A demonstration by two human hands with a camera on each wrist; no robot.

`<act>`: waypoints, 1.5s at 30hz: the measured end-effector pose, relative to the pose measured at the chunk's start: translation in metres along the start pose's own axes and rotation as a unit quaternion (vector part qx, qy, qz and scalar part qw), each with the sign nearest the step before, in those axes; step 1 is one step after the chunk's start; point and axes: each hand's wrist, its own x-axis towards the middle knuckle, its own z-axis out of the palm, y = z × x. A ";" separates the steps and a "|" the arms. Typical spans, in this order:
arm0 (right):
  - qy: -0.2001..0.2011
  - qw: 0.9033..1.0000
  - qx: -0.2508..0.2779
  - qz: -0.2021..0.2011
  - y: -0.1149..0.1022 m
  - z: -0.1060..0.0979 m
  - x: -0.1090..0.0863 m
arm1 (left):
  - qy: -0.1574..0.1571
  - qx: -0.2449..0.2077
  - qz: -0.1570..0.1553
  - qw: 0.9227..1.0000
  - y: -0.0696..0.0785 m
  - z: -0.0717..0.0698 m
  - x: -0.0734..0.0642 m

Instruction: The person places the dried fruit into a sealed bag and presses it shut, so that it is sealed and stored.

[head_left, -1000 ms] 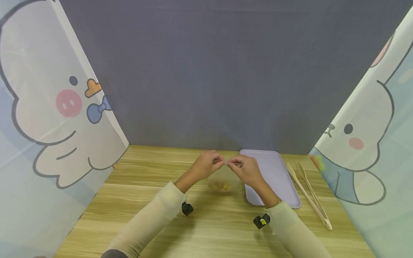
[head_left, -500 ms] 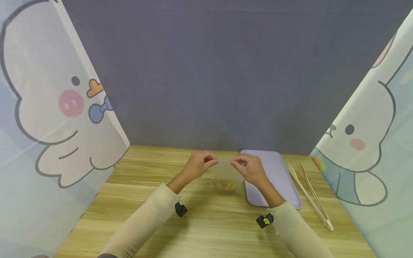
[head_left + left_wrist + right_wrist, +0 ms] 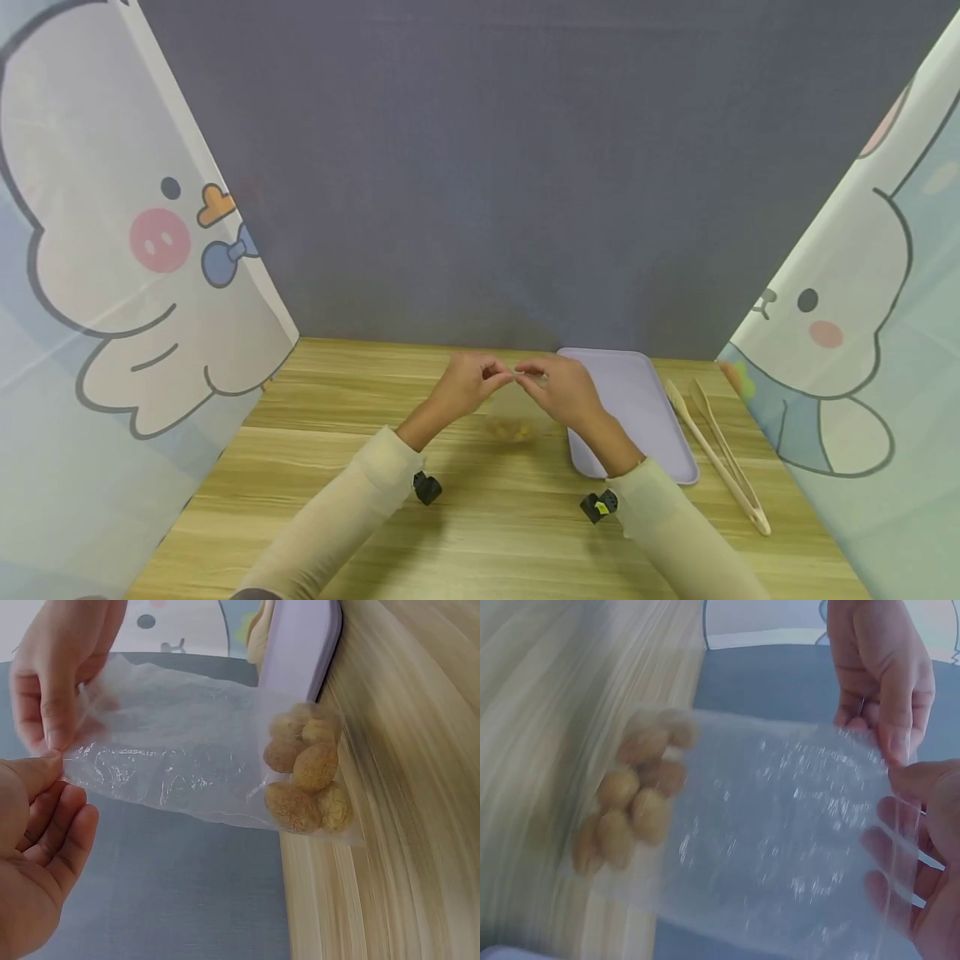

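Note:
A clear plastic bag (image 3: 187, 769) hangs by its top edge with its bottom low over the table. Several brown, wrinkled, oval pieces that look like walnuts (image 3: 315, 766) lie bunched at its bottom. My left hand (image 3: 461, 385) pinches the bag's upper edge between thumb and forefinger. Close beside it, my right hand (image 3: 568, 396) pinches the same edge, the fingertips of the two hands almost meeting. The right wrist view shows the bag (image 3: 780, 817) flat and see-through, with some right-hand fingers behind the film. Whether its bottom touches the table cannot be told.
A lilac tray (image 3: 633, 412) lies on the wooden table (image 3: 322, 475), just right of the bag. Light wooden tongs (image 3: 715, 454) rest beyond it at the right. A grey backdrop (image 3: 480, 167) rises behind, with printed panels at both sides.
Half a second ago my hands were farther apart along the bag's edge, as they had been close together before that. Now my right hand has slid left to meet the left again.

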 end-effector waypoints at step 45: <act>-0.041 0.997 0.059 0.029 0.056 -0.032 -0.033 | 0.010 -0.013 -0.012 1.000 -0.005 -0.017 -0.010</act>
